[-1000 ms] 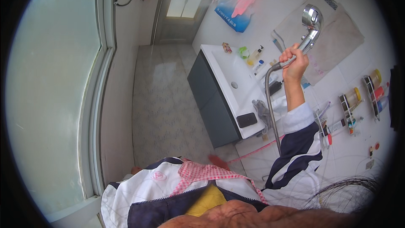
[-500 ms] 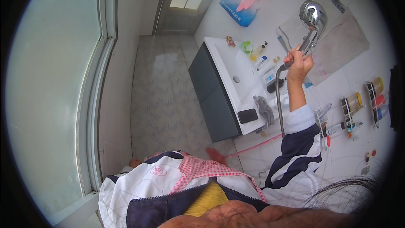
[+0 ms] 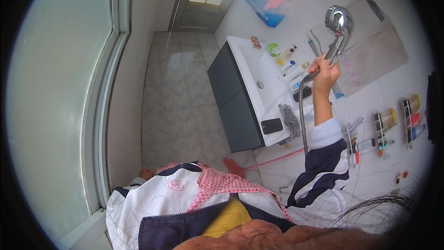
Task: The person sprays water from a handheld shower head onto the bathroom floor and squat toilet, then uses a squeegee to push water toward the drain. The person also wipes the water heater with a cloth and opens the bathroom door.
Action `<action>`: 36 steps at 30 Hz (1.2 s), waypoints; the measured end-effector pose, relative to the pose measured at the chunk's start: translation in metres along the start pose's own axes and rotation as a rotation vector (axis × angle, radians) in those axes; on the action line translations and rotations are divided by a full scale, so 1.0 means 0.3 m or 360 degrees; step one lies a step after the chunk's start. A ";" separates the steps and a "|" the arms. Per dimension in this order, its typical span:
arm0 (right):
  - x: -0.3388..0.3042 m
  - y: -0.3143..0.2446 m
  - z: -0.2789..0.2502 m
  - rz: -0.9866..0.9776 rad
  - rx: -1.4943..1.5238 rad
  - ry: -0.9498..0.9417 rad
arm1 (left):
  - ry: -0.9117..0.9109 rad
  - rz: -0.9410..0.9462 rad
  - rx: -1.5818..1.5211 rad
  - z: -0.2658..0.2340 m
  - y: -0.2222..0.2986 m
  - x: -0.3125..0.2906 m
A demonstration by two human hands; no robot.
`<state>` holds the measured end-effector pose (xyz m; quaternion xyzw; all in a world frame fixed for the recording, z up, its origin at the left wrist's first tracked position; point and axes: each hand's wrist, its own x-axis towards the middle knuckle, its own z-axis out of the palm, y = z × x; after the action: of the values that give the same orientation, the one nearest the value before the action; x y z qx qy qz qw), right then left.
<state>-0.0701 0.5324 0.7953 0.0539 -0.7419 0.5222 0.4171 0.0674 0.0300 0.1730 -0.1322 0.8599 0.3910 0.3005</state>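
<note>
My right hand point(image 3: 325, 78) is raised at the upper right, its fingers wrapped round the handle of a chrome shower head point(image 3: 340, 21). The round head points up and to the left, over the washbasin side. From the handle a grey metal hose point(image 3: 301, 111) hangs down past my forearm. My left hand point(image 3: 146, 174) shows only as a small patch beyond the sleeve at the lower left; its fingers cannot be made out. A pink checked apron point(image 3: 226, 181) covers the front of my white and navy jacket.
A white washbasin point(image 3: 240, 55) on a dark cabinet point(image 3: 233, 106) carries bottles, a black phone point(image 3: 271, 126) and a grey cloth point(image 3: 289, 119). Wall racks point(image 3: 381, 132) hold jars at right. A plastic bag point(image 3: 268, 7) hangs at the back. A frosted window point(image 3: 60, 92) fills the left; tiled floor point(image 3: 173, 97) shines.
My right hand and the shower head have shifted slightly left and down, still gripped. The whole view has tilted a little. My left hand shows slightly more.
</note>
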 end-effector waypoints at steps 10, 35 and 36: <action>0.014 -0.013 -0.018 0.0030 -0.0065 -0.0064 | -0.0006 0.0047 -0.0051 0.009 0.032 -0.034; -0.063 -0.098 0.083 0.0495 0.0619 -0.0043 | -0.0005 0.0066 -0.0140 0.002 0.071 0.004; -0.065 -0.098 0.083 0.0479 0.0609 -0.0060 | -0.0004 0.0044 -0.0112 0.003 0.070 0.004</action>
<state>-0.0564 0.4917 0.8010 0.0305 -0.6368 0.7085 0.3027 0.0571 0.0445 0.1844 -0.1303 0.8470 0.4253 0.2911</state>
